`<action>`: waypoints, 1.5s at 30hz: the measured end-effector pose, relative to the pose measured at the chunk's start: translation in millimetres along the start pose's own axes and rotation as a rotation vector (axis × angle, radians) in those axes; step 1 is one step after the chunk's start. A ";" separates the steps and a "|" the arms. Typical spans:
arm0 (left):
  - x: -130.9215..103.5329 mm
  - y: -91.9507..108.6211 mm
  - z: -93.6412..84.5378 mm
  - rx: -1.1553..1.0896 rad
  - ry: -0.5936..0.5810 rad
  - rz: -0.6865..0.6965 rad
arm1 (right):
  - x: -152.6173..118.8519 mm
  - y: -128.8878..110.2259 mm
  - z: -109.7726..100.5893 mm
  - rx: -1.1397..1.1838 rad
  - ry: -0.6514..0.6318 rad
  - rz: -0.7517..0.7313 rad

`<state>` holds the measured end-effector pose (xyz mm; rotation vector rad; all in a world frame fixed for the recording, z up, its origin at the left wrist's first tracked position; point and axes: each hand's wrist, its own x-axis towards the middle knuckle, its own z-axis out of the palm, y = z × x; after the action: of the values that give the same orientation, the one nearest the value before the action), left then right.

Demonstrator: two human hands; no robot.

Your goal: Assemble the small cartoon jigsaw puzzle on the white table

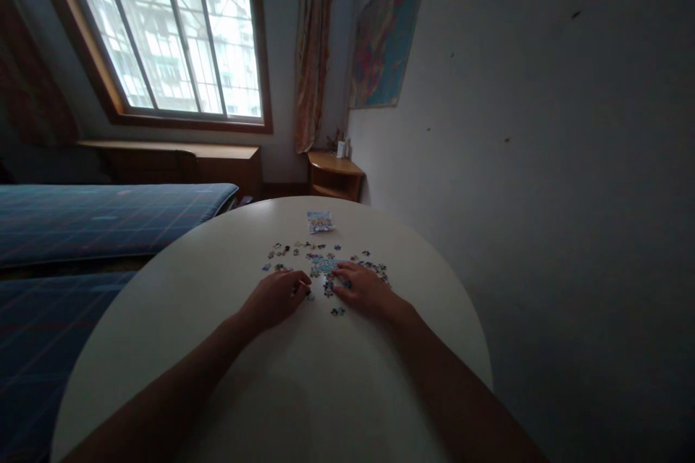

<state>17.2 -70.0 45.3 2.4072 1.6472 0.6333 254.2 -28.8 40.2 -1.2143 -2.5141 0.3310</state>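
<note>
No text, label, brand, number or sign can be read; the small printed card (320, 222) beyond the right fingers (347, 277) and the wall poster (386, 36) farther off, up and to their right, show only colours, too small or blurred for lettering.

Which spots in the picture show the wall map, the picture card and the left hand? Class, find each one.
wall map (384, 37): head view, middle of its printed side
picture card (320, 222): head view, middle of its printed face
left hand (274, 296): head view, back of the hand
</note>
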 end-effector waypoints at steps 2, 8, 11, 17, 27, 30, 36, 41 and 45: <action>-1.1 0.8 0.5 -0.006 -0.013 0.018 | -0.2 0.8 0.7 0.001 0.003 0.000; -5.4 4.3 5.2 0.011 -0.033 0.083 | -0.5 2.1 0.1 0.008 -0.014 -0.023; -5.5 4.0 9.5 0.002 -0.038 0.138 | -0.6 2.6 0.2 0.016 -0.013 -0.029; -4.8 -3.7 10.2 -0.128 -0.075 0.237 | 0.3 8.6 -2.3 0.041 -0.013 -0.082; -5.0 -14.8 4.4 -0.174 -0.104 0.219 | -1.6 33.8 -8.8 0.131 0.060 -0.055; -5.0 -16.0 4.8 -0.184 -0.117 0.254 | -1.6 34.4 -7.9 0.132 0.053 -0.037; -6.2 -14.1 1.1 -0.198 -0.153 0.288 | -1.2 32.4 -9.0 0.130 0.031 -0.035; -6.3 -10.5 1.6 -0.213 -0.152 0.258 | -2.0 27.3 -11.0 0.120 0.025 -0.023; -6.5 -14.7 1.2 -0.243 -0.165 0.261 | -2.6 22.3 -13.0 0.110 0.016 -0.027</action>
<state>3.3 -70.2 37.3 2.4367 1.1323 0.6125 276.7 -16.4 44.0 -1.1353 -2.4616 0.4454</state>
